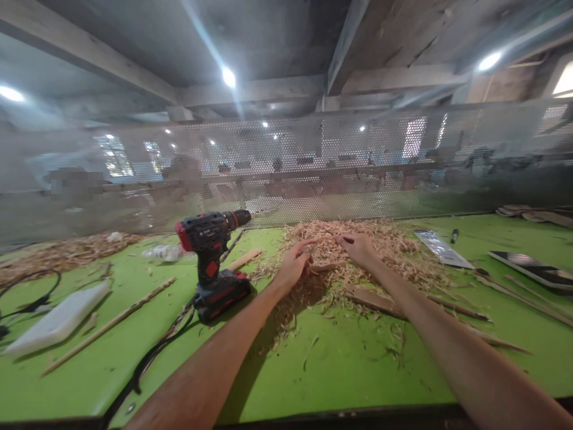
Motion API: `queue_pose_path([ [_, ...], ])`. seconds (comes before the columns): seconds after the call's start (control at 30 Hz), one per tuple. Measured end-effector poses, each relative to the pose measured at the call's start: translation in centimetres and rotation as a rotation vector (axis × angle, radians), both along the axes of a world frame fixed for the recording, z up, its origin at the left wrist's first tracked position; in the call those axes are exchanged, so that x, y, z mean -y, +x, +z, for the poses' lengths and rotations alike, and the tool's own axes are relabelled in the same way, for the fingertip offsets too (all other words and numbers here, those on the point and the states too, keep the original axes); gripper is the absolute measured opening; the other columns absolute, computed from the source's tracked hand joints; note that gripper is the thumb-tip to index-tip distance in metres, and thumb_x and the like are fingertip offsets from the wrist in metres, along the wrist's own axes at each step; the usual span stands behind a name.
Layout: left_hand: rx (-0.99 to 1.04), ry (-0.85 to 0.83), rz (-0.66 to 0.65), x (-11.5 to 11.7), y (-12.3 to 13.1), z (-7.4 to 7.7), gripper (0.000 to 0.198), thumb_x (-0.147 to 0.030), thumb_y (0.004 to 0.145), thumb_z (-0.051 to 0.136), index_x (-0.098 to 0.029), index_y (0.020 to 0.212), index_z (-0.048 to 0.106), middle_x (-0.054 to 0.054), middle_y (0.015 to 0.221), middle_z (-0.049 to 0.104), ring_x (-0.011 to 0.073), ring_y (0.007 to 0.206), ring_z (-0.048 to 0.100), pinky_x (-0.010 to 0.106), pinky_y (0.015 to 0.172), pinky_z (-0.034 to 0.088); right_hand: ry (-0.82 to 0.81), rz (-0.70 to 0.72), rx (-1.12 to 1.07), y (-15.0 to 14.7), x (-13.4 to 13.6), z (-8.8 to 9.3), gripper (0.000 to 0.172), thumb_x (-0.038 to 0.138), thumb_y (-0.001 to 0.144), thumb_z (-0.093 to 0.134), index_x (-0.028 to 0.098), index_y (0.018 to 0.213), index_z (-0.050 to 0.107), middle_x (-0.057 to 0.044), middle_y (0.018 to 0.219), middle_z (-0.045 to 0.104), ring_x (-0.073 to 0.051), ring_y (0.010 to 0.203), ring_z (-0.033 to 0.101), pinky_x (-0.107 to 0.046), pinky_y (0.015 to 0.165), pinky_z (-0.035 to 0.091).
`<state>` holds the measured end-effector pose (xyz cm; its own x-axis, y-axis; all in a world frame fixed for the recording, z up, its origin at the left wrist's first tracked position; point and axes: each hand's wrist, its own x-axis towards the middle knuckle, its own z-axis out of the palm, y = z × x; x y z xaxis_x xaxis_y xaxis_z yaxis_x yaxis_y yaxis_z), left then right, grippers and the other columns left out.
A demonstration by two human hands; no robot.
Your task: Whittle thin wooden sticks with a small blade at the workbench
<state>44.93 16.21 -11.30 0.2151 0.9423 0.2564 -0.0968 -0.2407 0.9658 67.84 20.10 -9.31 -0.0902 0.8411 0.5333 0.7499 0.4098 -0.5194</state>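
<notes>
My left hand [294, 264] is over the near left side of a heap of wood shavings [385, 245]. Its index finger stretches forward, apart from the thumb, and I see nothing between them. Just to the right, my right hand [357, 248] is closed in a pinch over the same heap. Anything in that pinch is too small to make out. A short wooden piece [329, 267] lies among the shavings between the hands. Under my right forearm rests a flat wooden strip [373, 300]. The cordless drill [210, 254] stands upright on its battery, left of my left hand.
On the green table [331, 370], a white block [60, 316] and a carved stick [111, 322] lie left. A phone [532, 269], plastic packet [441, 248] and thin sticks [523, 292] lie right. A perforated metal screen [295, 173] stands behind; a black cable [154, 355] crosses the front left.
</notes>
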Motion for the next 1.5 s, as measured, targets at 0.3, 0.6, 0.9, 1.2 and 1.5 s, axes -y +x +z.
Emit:
queue_pose_path([
  [0.3,-0.019,-0.004,-0.021,0.5,0.0,0.3,0.039,-0.014,0.086,0.058,-0.015,0.124,0.069,-0.003,0.070,0.061,0.0076,0.043,0.048,0.019,0.042,0.034,-0.271,-0.015,0.256,-0.7,1.1,0.1,0.049,0.048,0.095,0.058,0.018,0.056,0.060,-0.005,0.054,0.057,-0.016,0.056,0.047,-0.031,0.058,0.030],
  [0.6,0.018,-0.002,-0.068,0.6,-0.2,0.4,0.043,-0.015,0.087,0.056,-0.016,0.128,0.067,-0.004,0.069,0.059,0.0084,0.043,0.048,0.020,0.042,0.037,-0.257,0.127,0.235,-1.5,1.4,0.6,0.029,0.039,0.088,0.062,0.015,0.081,0.077,-0.010,0.086,0.075,-0.021,0.077,0.060,-0.029,0.065,0.039],
  [0.9,0.030,0.007,-0.062,0.2,-0.1,0.2,0.042,-0.016,0.087,0.057,-0.016,0.127,0.068,-0.004,0.069,0.058,0.0077,0.041,0.046,0.020,0.040,0.033,-0.283,0.128,0.200,-1.9,1.4,0.5,0.034,0.041,0.093,0.059,0.018,0.071,0.072,-0.005,0.070,0.067,-0.017,0.064,0.054,-0.029,0.063,0.036],
  [1.2,0.047,0.017,-0.069,-0.3,-0.1,-0.3,0.040,-0.022,0.087,0.062,-0.017,0.126,0.070,-0.004,0.068,0.060,0.0077,0.041,0.046,0.020,0.041,0.034,-0.222,0.166,0.157,-2.0,1.7,0.8,0.029,0.036,0.091,0.057,0.016,0.076,0.073,-0.004,0.068,0.066,-0.016,0.064,0.051,-0.028,0.062,0.032],
  [1.5,0.213,-0.183,0.122,0.3,0.2,1.2,0.025,-0.012,0.090,0.059,-0.017,0.113,0.067,-0.004,0.065,0.064,0.0107,0.048,0.057,0.020,0.046,0.045,-0.200,0.317,-0.031,-3.1,2.3,1.1,0.027,0.039,0.086,0.063,0.016,0.086,0.078,-0.008,0.083,0.076,-0.021,0.076,0.064,-0.033,0.074,0.048],
])
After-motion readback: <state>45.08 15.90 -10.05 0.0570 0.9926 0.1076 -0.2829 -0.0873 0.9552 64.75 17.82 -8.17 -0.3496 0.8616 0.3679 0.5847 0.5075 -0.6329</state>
